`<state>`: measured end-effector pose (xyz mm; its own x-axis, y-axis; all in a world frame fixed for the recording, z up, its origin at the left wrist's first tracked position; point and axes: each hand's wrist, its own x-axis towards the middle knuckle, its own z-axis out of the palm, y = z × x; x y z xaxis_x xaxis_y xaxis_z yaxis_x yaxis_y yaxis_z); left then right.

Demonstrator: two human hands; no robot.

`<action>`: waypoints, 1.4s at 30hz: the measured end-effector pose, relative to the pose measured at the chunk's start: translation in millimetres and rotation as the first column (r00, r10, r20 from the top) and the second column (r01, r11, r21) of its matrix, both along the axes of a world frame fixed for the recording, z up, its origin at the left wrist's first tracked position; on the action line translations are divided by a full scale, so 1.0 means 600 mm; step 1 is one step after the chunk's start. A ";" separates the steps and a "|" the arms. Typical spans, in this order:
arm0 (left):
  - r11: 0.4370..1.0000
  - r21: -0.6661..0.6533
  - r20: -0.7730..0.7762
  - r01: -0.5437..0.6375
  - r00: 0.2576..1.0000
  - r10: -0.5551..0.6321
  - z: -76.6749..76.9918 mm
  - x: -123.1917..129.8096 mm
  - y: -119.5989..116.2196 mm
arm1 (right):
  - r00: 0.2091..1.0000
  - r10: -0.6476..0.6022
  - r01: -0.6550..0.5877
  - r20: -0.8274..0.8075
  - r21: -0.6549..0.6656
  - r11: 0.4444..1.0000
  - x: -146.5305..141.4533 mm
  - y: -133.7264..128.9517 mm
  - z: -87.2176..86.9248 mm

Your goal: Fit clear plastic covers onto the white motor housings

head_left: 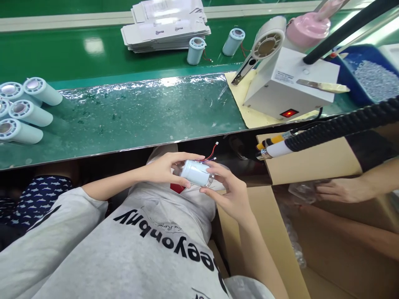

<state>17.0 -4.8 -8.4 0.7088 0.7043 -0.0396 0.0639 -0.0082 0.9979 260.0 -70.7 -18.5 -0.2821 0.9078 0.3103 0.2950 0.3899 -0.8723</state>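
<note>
A light blue cylinder (195, 172) with red and dark wires lies sideways between my two hands, above my lap. Clear plastic pieces show at both of its ends. My left hand (166, 168) grips its left end, with thumb and fingers on either side. Around the right end are the fingers and thumb of my right hand (230, 189). The wires rise from the top of the cylinder and end in small white connectors.
Similar blue cylinders (31, 112) lie at the bench's left. White cards (165, 29) are stacked at the back. A grey box (289, 87) with a lit red switch stands right, near a blue bin (352, 62). Another person's hand (346, 189) holds clear plastic over a cardboard box (264, 232).
</note>
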 end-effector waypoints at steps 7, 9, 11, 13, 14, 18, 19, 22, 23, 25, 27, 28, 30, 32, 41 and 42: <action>0.975 0.211 0.045 0.075 0.995 -0.086 0.010 -0.006 0.002 | 0.990 0.009 -0.026 -0.139 -0.121 0.992 -0.002 -0.003 0.015; 0.966 0.242 0.055 0.085 0.993 -0.101 0.009 -0.008 0.002 | 0.988 0.002 -0.026 -0.152 -0.155 0.988 -0.003 -0.003 0.018; 0.959 0.268 0.057 0.094 0.992 -0.113 0.008 -0.009 0.002 | 0.986 -0.003 -0.030 -0.167 -0.196 0.980 -0.002 -0.004 0.020; 0.949 0.299 0.055 0.099 0.991 -0.121 0.007 -0.010 0.003 | 0.981 -0.005 -0.042 -0.192 -0.242 0.969 -0.001 -0.005 0.021; 0.944 0.315 0.055 0.102 0.991 -0.125 0.007 -0.011 0.003 | 0.978 -0.008 -0.049 -0.206 -0.266 0.963 -0.001 -0.005 0.021; 0.934 0.341 0.041 0.109 0.991 -0.131 0.009 -0.010 0.003 | 0.963 -0.033 -0.067 -0.267 -0.358 0.931 0.000 -0.006 0.024; 0.934 0.339 0.035 0.111 0.991 -0.130 0.010 -0.010 0.003 | 0.958 -0.041 -0.074 -0.282 -0.382 0.921 0.000 -0.006 0.025; 0.933 0.341 0.031 0.115 0.991 -0.134 0.012 -0.009 0.002 | 0.942 -0.064 -0.094 -0.330 -0.441 0.893 -0.001 -0.006 0.026; 0.932 0.343 0.032 0.118 0.990 -0.137 0.013 -0.009 0.002 | 0.936 -0.073 -0.099 -0.345 -0.457 0.884 -0.002 -0.006 0.026; 0.933 0.337 0.030 0.123 0.990 -0.141 0.014 -0.010 0.002 | 0.926 -0.096 -0.105 -0.366 -0.491 0.865 -0.004 -0.005 0.026; 0.937 0.326 0.020 0.126 0.990 -0.140 0.014 -0.011 0.002 | 0.920 -0.119 -0.107 -0.375 -0.530 0.841 -0.006 -0.004 0.025; 0.938 0.322 0.014 0.127 0.990 -0.139 0.014 -0.011 0.002 | 0.917 -0.129 -0.108 -0.378 -0.546 0.831 -0.008 -0.003 0.025; 0.937 0.324 0.010 0.129 0.990 -0.140 0.014 -0.012 0.002 | 0.911 -0.146 -0.110 -0.387 -0.568 0.815 -0.011 -0.002 0.025; 0.931 0.341 0.016 0.131 0.989 -0.144 0.013 -0.012 0.002 | 0.902 -0.160 -0.119 -0.402 -0.587 0.801 -0.013 0.000 0.024; 0.926 0.345 0.017 0.154 0.985 -0.170 0.013 -0.011 0.002 | 0.882 -0.230 -0.178 -0.411 -0.743 0.645 -0.020 -0.002 0.005; 0.926 0.343 0.021 0.156 0.985 -0.174 0.014 -0.011 0.002 | 0.883 -0.224 -0.199 -0.414 -0.759 0.620 -0.022 -0.001 0.006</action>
<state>10.4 -3.6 -0.2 0.8109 0.5426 0.2190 -0.0171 -0.3522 0.9358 247.1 -71.2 -14.9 -0.2974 0.8591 -0.4166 -0.1889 -0.4806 -0.8564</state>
